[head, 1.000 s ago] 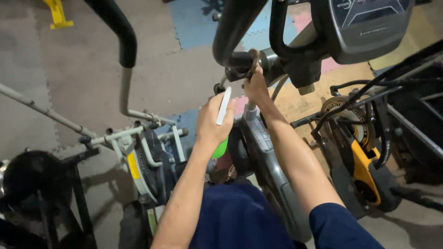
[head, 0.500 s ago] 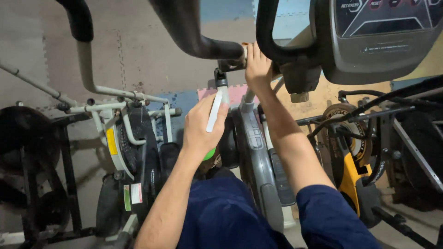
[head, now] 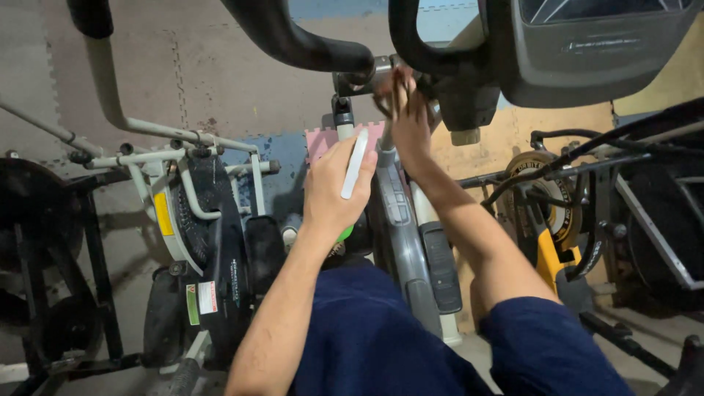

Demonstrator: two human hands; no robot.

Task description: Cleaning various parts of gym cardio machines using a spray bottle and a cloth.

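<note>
The person sits astride an exercise machine, both arms stretched toward the joint under its console [head: 587, 51]. The left hand [head: 334, 187] is wrapped around a spray bottle [head: 354, 165] with a white neck and a green base showing below the palm; its black nozzle [head: 342, 110] stands upright just beside the joint. The right hand [head: 407, 110] reaches up to the bracket [head: 374, 73] where the black handlebar [head: 293, 37] meets the column, fingers curled on something there. Whether it pinches a cloth or the bare metal, I cannot tell; the spot is dark and blurred.

What worries me from here is the nozzle. It sits so near the right hand that a squeeze could wet the fingers instead of the joint, and wet fingers on smooth metal slip easily. Aimed a little high, the mist could drift onto the console's grey housing.

The bottle is held at its middle with the arm at full reach, so the grip may tire and the bottle could tip or drop onto the grey frame [head: 400, 242] between the knees.

The handlebar hangs close over both wrists; a knock on it seems likely if either arm pulls back quickly. 2 more machines, a white-framed one [head: 191, 205] at the left and a yellow one [head: 546, 257] at the right, stand close in, leaving little elbow room.
</note>
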